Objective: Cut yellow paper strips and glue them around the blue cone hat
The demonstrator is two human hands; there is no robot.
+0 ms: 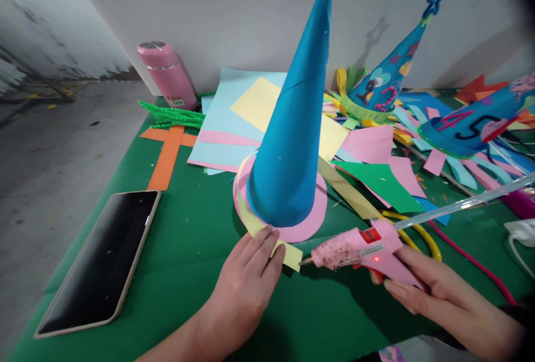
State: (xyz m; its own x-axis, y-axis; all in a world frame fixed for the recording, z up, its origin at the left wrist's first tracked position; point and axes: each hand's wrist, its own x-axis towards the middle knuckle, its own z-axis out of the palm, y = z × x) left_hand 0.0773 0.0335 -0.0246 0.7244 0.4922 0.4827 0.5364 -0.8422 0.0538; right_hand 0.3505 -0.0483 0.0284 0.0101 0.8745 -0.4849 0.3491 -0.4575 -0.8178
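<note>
A tall blue paper cone [292,128] stands upright on a pink paper disc [311,222] on the green table [188,239]. A pale yellow paper strip [288,256] lies along the disc's near edge. My left hand [248,278] rests flat on that strip with its fingers together and stretched out. My right hand [438,295] is wrapped round the grip of a pink hot glue gun [359,247]. Its red light is on and its nozzle points left at the end of the yellow strip. A clear glue stick [463,203] juts from the gun's back.
A black phone [104,261] lies at the left. A pink bottle [167,75] stands at the back by green fringe [171,116], orange strips [167,155] and stacked coloured sheets [238,116]. Decorated cone hats [388,80] and paper scraps crowd the right. A red cord [472,261] trails right.
</note>
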